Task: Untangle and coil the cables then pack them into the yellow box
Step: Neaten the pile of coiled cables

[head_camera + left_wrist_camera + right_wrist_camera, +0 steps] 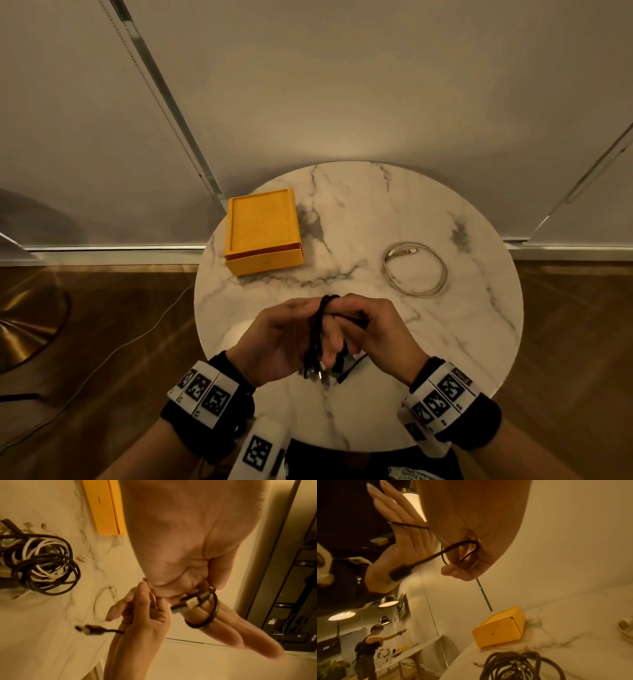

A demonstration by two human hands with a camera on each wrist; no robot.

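Observation:
A black cable (320,318) is wound in loops round the straight fingers of my left hand (284,335), above the front middle of the round marble table (359,205). In the left wrist view the left thumb pins one plug (188,603) against those fingers. My right hand (373,329) curls round the cable's free stretch (462,551), and the other plug (89,629) dangles from it. The yellow box (263,233) lies at the back left. A tangle of black and white cables (39,563) lies on the table under my hands, mostly hidden in the head view.
A coiled white cable (414,269) lies on the right side of the table. A thin cord (102,363) trails over the wooden floor on the left. The wall stands just behind the table. Another person (368,649) stands far off in the right wrist view.

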